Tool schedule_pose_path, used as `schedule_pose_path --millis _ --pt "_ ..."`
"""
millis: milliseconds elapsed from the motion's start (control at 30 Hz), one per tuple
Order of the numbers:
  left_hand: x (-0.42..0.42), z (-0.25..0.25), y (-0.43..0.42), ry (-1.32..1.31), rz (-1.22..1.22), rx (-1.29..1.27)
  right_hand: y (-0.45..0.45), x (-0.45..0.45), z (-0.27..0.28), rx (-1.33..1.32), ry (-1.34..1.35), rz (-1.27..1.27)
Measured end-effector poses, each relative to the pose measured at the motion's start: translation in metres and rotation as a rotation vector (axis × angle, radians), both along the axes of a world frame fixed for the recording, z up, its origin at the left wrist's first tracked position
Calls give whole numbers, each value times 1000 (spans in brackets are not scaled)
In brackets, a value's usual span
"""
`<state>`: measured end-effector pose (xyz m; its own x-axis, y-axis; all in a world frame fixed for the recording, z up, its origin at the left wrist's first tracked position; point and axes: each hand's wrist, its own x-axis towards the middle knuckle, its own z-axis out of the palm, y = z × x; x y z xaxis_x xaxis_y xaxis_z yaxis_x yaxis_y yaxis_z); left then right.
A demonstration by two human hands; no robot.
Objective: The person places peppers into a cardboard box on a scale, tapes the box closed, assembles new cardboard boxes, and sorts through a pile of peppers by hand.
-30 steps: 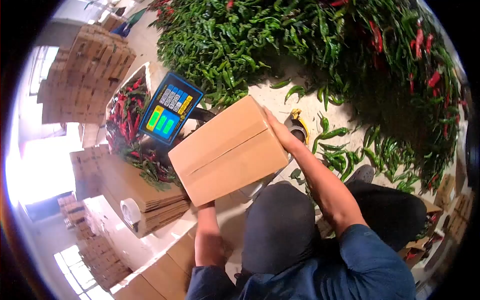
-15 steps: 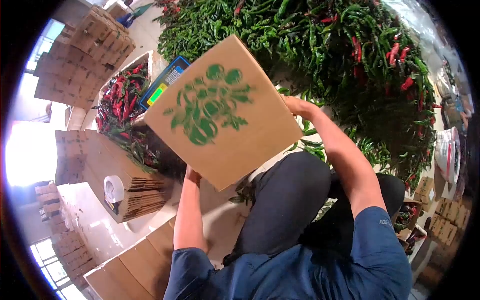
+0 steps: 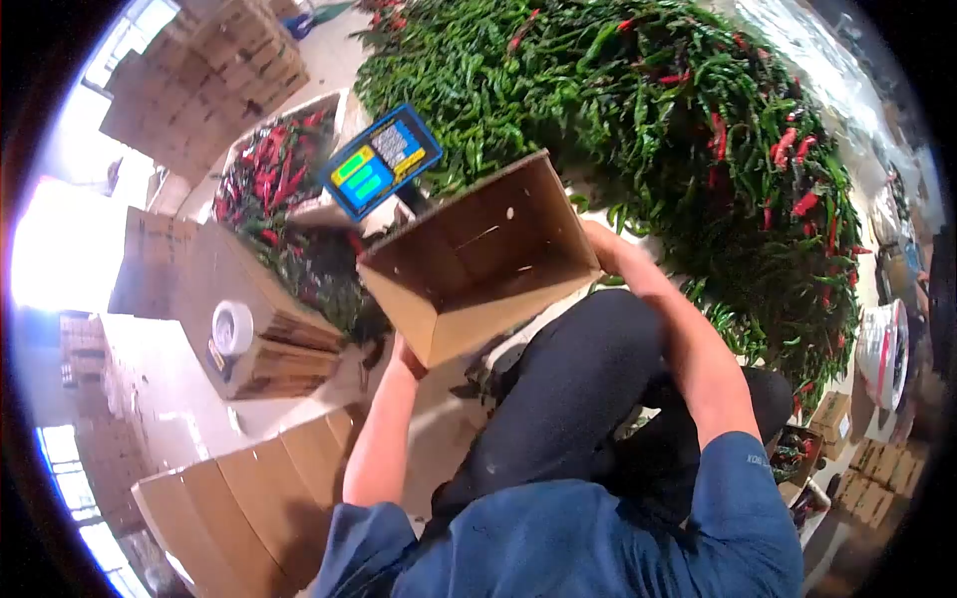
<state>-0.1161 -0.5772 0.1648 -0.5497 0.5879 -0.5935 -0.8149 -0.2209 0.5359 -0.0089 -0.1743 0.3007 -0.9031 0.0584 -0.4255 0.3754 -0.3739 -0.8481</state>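
Observation:
An open cardboard box (image 3: pixel 478 261) is tilted between my hands, its mouth facing me and its inside bare. My left hand (image 3: pixel 408 357) grips its lower left corner, the fingers mostly hidden by the cardboard. At the right side of the box, my right hand (image 3: pixel 604 246) holds the edge, its fingertips out of sight behind it. Just beyond the box stands a scale's blue display (image 3: pixel 384 161) with lit green and blue panels.
A large heap of green chillies (image 3: pixel 598 110) with some red ones spreads ahead and right. Red chillies (image 3: pixel 274 174) fill a container at left. A tape roll (image 3: pixel 232 327) rests on stacked flat cardboard (image 3: pixel 289 367). A cardboard sheet or carton (image 3: pixel 244 498) lies at lower left.
The box has turned from showing its printed green vegetable face to showing its open inside. Both hands still hold it. More of the scale display now shows.

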Motion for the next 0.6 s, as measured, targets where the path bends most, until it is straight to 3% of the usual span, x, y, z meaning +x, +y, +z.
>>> schedule_pose_path --millis 33,67,133,167,233,267,367,467,567,600 --pt "13 35 18 -83 88 -206 2 -3 -35 -245 107 34" --pt "7 17 10 -211 121 -161 0 0 -5 156 89 164" --pt "3 26 15 -344 80 -229 -20 4 15 88 193 65" --pt "6 29 22 -378 154 -228 -20 -6 -3 149 96 36" --pt "10 36 32 -299 209 -290 -17 -17 -35 159 -74 -7" --pt "0 -11 4 -283 56 -77 -12 -17 -49 114 -146 -25" --pt "14 39 39 -278 306 -419 -6 -19 -75 -63 -171 -112" --pt "25 16 28 -185 344 -288 -10 -6 -76 -42 -193 -176" --pt "45 2 19 -190 292 -441 2 26 -92 257 -261 -141" --pt "51 -2 16 -202 260 -516 5 47 -86 636 -36 7"
